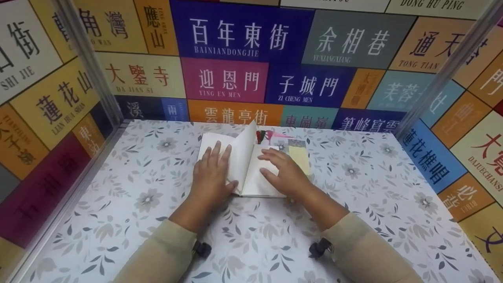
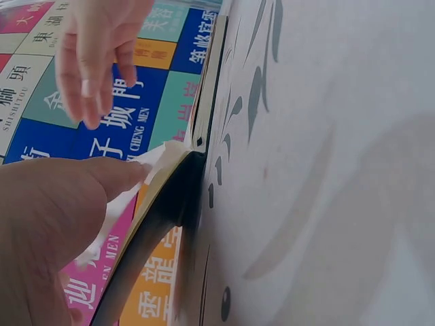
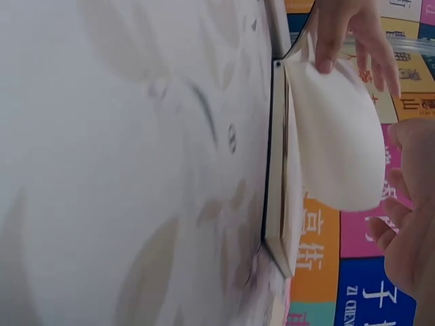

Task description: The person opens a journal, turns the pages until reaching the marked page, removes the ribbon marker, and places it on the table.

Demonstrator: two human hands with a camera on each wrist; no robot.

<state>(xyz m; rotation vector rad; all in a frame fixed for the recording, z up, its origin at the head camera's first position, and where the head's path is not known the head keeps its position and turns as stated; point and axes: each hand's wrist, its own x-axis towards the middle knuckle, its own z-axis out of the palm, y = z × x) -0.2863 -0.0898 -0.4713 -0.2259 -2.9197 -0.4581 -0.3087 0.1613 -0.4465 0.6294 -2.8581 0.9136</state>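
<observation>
A book [image 1: 261, 188] with blank cream pages lies open on the table. My left hand [image 1: 210, 171] rests on its left half with the fingers spread and fairly straight. Its thumb [image 2: 122, 178] touches the page near the spine. One loose page [image 1: 245, 147] stands up from the middle, and it curves over beside the left hand in the right wrist view. My right hand [image 1: 286, 173] is over the right half, fingers lightly bent, holding nothing. From the left wrist, the dark cover [image 2: 146, 248] of the left half slopes up off the table.
Just beyond the book's right side lie a pale yellow sheet [image 1: 300, 159] and a pink piece [image 1: 277, 136]. White cloth with grey flowers [image 1: 149, 200] covers the table. Panels of coloured street-name signs [image 1: 224, 80] enclose the back and both sides.
</observation>
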